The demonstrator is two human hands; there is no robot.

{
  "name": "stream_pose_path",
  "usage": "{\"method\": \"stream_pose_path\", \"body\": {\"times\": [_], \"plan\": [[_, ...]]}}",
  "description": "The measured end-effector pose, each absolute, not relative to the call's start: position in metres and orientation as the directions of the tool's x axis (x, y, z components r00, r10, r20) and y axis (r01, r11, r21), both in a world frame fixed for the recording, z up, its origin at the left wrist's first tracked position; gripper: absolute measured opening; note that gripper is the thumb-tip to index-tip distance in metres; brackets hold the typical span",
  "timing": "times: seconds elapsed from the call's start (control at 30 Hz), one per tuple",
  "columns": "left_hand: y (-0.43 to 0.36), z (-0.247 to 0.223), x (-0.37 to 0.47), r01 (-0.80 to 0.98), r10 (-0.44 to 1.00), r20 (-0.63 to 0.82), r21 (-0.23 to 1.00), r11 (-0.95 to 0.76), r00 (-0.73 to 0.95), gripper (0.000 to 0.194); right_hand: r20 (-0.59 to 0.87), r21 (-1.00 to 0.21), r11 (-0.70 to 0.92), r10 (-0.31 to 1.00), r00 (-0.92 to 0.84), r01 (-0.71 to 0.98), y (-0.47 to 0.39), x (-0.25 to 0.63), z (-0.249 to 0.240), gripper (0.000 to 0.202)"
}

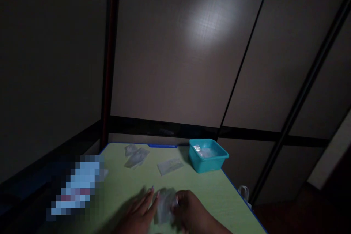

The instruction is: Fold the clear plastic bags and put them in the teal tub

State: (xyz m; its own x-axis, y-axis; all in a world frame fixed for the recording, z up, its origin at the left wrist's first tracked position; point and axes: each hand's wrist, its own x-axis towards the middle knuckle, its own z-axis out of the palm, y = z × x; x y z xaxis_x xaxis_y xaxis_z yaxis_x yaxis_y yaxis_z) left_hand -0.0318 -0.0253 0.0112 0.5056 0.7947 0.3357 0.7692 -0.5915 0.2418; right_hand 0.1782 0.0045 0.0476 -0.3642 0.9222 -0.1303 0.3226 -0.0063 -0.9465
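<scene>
Nearest: L hand (142,210), fingers straight & spread, palm down, wrist cut off by bottom edge; index tip at L edge of translucent whitish plastic bag (164,208) on the tabletop. R hand (189,208) at bag's R edge, fingers curled; motion blur + dim light, can't tell if it's gripping. Any print on bag: unreadable.

L side: light-blue/white item w/ reddish band (78,186), pixelated, ID & text n/a.

Mid: flat whitish rectangular plastic packet (170,167) on pale-green table w/ blue edging (225,204); surface detail too dim to read. Crumpled translucent plastic pieces (138,157) far L. Teal rectangular plastic basket (210,166) far R corner, clear shiny plastic (208,152) inside, partly hidden by rim.

R, beyond table edge: white looped bag handle (243,191), rest mostly hidden.

Back: dark grey-brown panels (170,62), cut off at top.
</scene>
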Motion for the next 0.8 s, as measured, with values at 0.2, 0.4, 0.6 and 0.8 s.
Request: {"method": "stream_pose_path", "body": {"times": [0.2,0.4,0.6,0.8], "plan": [[0.026,0.046,-0.023,0.837,0.890,0.314,0.339,-0.430,0.330,0.055,0.065,-0.940,0.122,0.981,-0.182,0.320,0.067,0.254,0.120,0.028],[0.061,0.010,-0.022,0.853,0.862,0.428,0.308,-0.421,0.271,0.045,-0.129,-0.940,-0.152,0.987,0.093,0.306,0.153,0.338,0.155,0.012],[0.050,0.012,-0.025,0.868,0.848,0.447,0.255,-0.426,0.285,0.043,-0.274,-0.916,-0.302,0.952,0.138,0.266,0.205,0.365,0.136,0.010],[0.045,0.017,-0.024,0.872,0.855,0.419,0.237,-0.429,0.307,0.043,-0.419,-0.822,-0.448,0.894,0.159,0.352,0.226,0.369,0.116,0.007]]}}
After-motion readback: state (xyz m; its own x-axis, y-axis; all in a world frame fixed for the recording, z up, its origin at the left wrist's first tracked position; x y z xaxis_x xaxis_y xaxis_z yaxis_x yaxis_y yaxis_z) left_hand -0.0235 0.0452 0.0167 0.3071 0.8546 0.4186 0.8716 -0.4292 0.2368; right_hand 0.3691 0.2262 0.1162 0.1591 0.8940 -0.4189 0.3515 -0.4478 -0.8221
